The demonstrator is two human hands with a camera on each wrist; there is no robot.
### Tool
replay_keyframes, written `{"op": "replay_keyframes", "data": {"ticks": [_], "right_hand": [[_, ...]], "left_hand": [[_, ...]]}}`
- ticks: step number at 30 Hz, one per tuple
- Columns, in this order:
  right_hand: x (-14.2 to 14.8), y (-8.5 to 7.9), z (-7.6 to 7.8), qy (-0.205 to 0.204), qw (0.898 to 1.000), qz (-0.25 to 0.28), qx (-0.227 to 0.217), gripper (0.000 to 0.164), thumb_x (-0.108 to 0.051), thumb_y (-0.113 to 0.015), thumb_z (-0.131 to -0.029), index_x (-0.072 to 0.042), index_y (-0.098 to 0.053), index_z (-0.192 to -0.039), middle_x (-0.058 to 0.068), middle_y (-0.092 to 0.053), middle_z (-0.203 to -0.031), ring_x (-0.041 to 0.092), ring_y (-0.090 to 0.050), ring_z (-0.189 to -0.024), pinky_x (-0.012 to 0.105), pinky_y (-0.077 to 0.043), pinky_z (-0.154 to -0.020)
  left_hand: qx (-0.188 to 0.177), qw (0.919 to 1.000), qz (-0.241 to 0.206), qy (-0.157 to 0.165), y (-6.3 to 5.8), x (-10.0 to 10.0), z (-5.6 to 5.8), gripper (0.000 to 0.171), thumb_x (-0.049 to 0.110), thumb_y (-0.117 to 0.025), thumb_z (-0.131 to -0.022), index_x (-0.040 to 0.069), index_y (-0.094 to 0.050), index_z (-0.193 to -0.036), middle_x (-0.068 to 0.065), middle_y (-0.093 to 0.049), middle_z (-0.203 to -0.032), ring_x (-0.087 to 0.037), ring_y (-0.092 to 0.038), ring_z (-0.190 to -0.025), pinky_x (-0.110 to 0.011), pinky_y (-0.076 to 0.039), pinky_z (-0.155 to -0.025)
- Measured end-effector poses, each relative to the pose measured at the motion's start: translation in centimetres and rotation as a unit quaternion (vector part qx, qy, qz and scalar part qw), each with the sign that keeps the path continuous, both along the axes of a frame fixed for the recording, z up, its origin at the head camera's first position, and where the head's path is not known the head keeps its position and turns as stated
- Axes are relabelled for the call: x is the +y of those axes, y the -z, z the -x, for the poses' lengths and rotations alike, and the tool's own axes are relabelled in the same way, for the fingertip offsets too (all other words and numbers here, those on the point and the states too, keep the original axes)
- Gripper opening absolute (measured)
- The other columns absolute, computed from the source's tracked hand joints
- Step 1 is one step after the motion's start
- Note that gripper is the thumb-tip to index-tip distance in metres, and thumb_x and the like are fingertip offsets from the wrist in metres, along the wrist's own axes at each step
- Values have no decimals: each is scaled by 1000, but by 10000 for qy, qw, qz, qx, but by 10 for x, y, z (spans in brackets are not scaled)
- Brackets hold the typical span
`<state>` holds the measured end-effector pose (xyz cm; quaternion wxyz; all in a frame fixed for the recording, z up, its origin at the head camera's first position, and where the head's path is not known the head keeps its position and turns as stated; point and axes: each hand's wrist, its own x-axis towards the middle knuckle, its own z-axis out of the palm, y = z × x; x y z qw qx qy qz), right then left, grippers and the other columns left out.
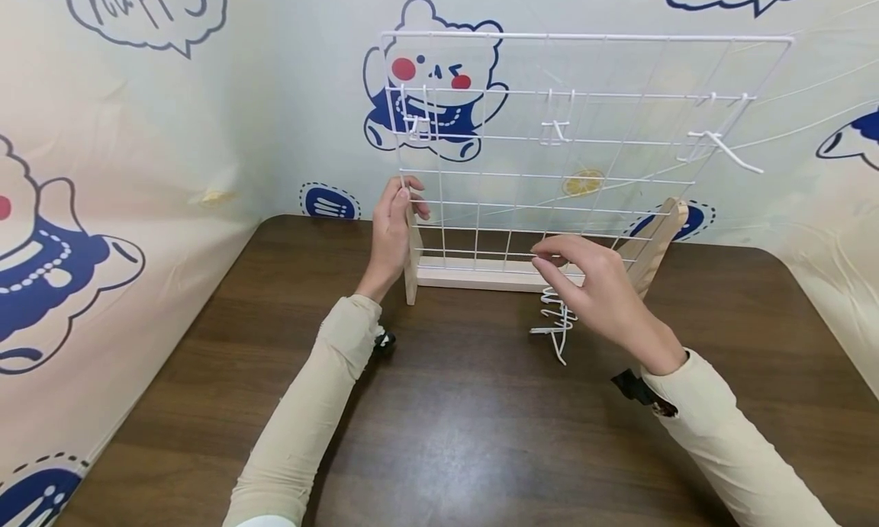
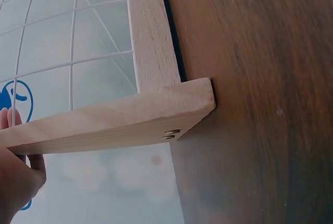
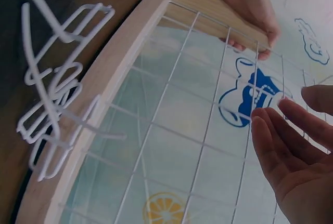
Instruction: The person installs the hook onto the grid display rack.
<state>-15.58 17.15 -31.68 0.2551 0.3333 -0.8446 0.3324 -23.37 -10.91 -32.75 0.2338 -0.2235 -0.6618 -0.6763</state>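
Observation:
A white wire grid rack (image 1: 508, 175) stands on the table in a wooden frame, tilted in the head view. My left hand (image 1: 393, 226) grips the left wooden upright (image 1: 412, 264), its fingers wrapped over the edge. In the left wrist view that upright (image 2: 114, 120) crosses the picture, and only part of the hand (image 2: 21, 177) shows. My right hand (image 1: 594, 283) hovers before the lower grid with fingers loosely bent and nothing between them. Below it lies a small heap of white wire hooks (image 1: 559, 332), also seen in the right wrist view beside the wooden base bar (image 3: 112, 91).
Three white hooks hang on the upper grid: a left one (image 1: 416, 126), a middle one (image 1: 558, 131) and a right one (image 1: 735, 153). The right wooden upright (image 1: 655, 241) leans outward. A patterned cloth (image 1: 316, 107) backs the brown table (image 1: 439, 420).

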Motion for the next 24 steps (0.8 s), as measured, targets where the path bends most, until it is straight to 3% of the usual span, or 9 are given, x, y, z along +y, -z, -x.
{"op": "replay_keyframes", "data": {"ticks": [5, 11, 19, 24], "right_hand": [[8, 8, -3, 29, 9994, -313, -159, 10, -6, -69, -91, -5, -73, -100, 5, -73, -100, 18, -68, -90, 36, -53, -78], [18, 22, -7, -91, 9970, -629, -445, 7, -4, -70, -89, -6, -76, -91, 1, -73, -84, 8, -65, -73, 35, -55, -64], [21, 31, -13, -181, 9834, -1172, -1377, 9, -9, -70, -92, -15, -74, -86, -10, -65, -72, 1, -53, -62, 23, -47, -57], [21, 31, -13, -422, 9710, -1584, -1738, 7, -9, -68, -92, -12, -74, -89, -10, -64, -72, 1, -53, -62, 24, -48, -58]], "left_hand": [[-13, 10000, -42, 29, 1, 1, 1, 30, 5, -29, -105, -18, -48, -110, -44, -50, -90, -33, -56, -77, -41, -50, -76], [30, 10000, 51, 34, 1, 0, 1, 30, 5, -29, -105, -17, -49, -110, -42, -51, -89, -28, -57, -77, -43, -51, -77], [4, 10000, -22, -1, 0, 2, -1, 30, 6, -29, -105, -16, -48, -111, -43, -50, -91, -52, -52, -81, -46, -51, -78], [19, 10000, -35, 0, 5, 0, 4, 31, 5, -28, -105, -17, -48, -113, -42, -51, -92, -36, -57, -79, -45, -51, -78]]}}
